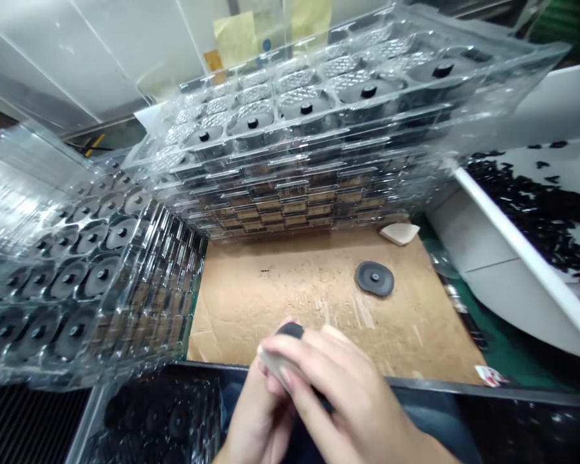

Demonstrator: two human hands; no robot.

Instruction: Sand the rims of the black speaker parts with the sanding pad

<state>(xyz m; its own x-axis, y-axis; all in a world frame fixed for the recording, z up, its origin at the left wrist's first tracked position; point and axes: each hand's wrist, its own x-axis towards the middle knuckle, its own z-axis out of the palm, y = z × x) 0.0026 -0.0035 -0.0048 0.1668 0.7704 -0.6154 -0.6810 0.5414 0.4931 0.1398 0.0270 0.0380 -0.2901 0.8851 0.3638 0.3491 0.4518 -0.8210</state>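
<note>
My left hand (254,412) and my right hand (352,380) are together at the near edge of a cardboard sheet (290,290). The left hand is closed around a dark part (290,330), mostly hidden by the fingers. Between the right thumb and fingers is a thin greyish-beige flat piece (276,368), pressed against the dark part. A dark grey oval disc (374,278) with a small round hub lies on the cardboard, beyond and right of the hands. Farther back on the sheet rests a cream wedge-shaped piece (399,233).
Stacked clear plastic trays (314,142) rise behind the cardboard, some pockets holding dark parts. Another tray stack (77,277), filled with grey oval discs, stands on the left. On the right, a white bin (526,264) contains many small black pieces (526,200).
</note>
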